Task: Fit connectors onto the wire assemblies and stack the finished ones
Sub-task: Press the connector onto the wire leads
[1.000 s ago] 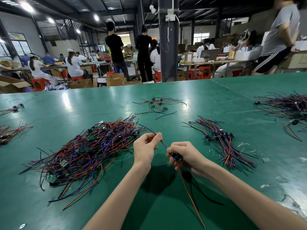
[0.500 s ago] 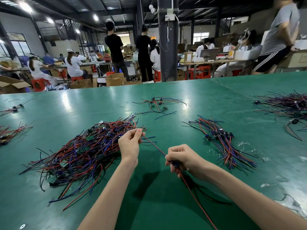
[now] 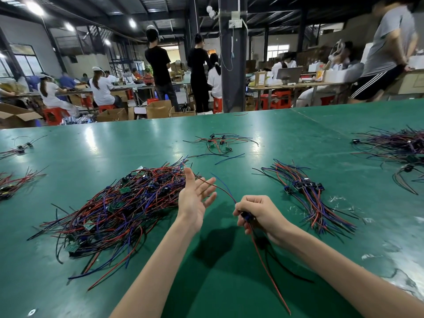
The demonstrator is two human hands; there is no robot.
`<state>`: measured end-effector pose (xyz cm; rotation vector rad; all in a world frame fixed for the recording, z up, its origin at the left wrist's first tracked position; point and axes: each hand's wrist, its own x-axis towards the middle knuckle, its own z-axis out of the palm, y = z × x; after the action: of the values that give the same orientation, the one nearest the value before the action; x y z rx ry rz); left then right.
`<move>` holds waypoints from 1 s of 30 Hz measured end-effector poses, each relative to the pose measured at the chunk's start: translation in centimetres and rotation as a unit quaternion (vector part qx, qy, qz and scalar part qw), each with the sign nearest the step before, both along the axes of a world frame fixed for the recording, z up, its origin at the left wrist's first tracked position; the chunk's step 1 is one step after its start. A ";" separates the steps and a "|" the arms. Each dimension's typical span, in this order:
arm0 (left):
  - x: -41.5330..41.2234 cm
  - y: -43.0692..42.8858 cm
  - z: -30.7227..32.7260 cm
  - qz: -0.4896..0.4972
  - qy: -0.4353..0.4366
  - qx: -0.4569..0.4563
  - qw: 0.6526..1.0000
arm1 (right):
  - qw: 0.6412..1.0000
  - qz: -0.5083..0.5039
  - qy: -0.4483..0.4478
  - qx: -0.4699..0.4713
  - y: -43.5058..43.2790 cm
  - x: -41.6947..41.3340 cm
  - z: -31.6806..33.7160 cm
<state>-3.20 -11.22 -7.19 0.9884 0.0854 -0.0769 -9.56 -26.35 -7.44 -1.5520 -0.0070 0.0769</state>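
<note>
No text, brand, number or sign is legible anywhere in the head view. The pale label on the cardboard box (image 3: 260,80) standing on the far counter is too small and blurred to read. The green circuit boards (image 3: 125,190) in the wire pile (image 3: 128,210) are too small for any print to be made out.

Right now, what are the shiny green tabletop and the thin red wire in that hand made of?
Shiny green tabletop: probably a vinyl or rubber mat, glossy; it mirrors the ceiling lights. Thin red wire held by the right hand: likely soft plastic coating; it droops in loose curves. Its core is hidden.
</note>
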 end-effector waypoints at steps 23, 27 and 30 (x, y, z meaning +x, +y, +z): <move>0.4 1.4 0.2 0.049 0.007 -0.033 0.998 | 1.000 0.007 0.004 -0.016 0.1 0.1 -0.1; 0.2 1.2 0.2 0.053 -0.002 -0.003 0.999 | 1.000 0.006 0.002 -0.011 0.2 0.0 -0.1; 0.1 1.1 0.2 0.048 0.001 -0.014 0.999 | 1.000 0.007 0.003 -0.010 0.2 0.0 0.0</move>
<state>-3.14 -10.12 -7.01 0.9542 0.1327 0.0084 -9.58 -26.18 -7.41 -1.5724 -0.0120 0.0926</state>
